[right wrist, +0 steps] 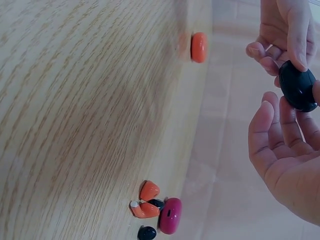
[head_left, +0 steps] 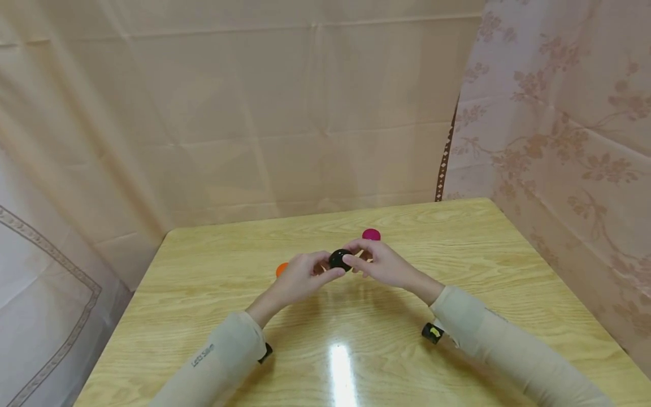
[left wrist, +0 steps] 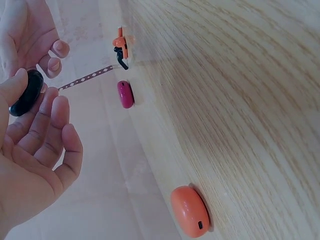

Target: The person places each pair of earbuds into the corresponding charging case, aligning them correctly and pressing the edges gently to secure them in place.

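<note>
I see both hands up above the wooden table (head_left: 458,254), meeting in the middle. Between them is a black earbud case (head_left: 339,259). It is small, smooth and shiny, shaped like a rounded pebble. It is in the air, not on the table.

My left hand (head_left: 300,278) pinches the black earbud case with the thumb and first fingers curled onto it. The other fingers are bent loosely. My right hand (head_left: 380,262) pinches the same case from the other side, with the thumb on top and the fingertips (right wrist: 265,107) close under it. So both hands grip the one case.

On the table, an orange earbud case (left wrist: 190,211) lies just behind the left hand. It is glossy, and it has a tiny slot on one end. A pink earbud case (head_left: 371,234) lies just behind the right hand. Next to the pink one, the right wrist view shows some little orange earbuds (right wrist: 147,199) and small black earbuds (right wrist: 147,233), all close together in a bunch. The orange case and the pink case are well apart.
</note>
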{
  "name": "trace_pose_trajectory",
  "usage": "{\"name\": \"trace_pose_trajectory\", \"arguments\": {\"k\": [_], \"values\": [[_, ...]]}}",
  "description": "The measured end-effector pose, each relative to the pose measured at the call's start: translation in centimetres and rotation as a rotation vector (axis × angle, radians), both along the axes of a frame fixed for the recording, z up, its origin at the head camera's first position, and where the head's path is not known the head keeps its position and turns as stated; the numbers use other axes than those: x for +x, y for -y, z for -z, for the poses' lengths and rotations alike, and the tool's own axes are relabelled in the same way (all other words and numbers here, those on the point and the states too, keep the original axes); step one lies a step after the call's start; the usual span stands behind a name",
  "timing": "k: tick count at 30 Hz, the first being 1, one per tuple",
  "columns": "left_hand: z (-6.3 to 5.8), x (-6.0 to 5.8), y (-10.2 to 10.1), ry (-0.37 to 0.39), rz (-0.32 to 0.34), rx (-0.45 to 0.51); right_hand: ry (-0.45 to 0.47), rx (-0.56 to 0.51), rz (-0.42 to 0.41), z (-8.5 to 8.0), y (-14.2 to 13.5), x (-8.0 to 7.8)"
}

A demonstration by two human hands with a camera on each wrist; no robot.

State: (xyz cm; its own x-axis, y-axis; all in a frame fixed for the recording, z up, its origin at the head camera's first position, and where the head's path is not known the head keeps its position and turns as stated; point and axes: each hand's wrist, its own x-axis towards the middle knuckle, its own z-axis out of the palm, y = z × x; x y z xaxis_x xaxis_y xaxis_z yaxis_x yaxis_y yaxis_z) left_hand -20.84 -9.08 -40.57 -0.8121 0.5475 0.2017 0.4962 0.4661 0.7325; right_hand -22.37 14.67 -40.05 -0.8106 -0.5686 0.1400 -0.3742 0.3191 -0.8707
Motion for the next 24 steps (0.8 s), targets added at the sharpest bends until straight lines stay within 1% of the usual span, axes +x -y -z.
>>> {"name": "trace_pose_trajectory", "arguments": {"k": [6, 16, 24], "values": [[0.04, -0.07, -0.02, -0.006, -0.009, 0.000, 0.010, -0.002, -0.003, 0.11, -0.15, -0.08], [0.25, -0.12, 0.11, 0.003, 0.002, 0.014, 0.053, -0.010, -0.007, 0.23, -0.01, -0.16], [0.06, -0.19, 0.18, 0.004, 0.004, 0.014, 0.086, -0.020, -0.008, 0.15, 0.10, -0.12]]}}
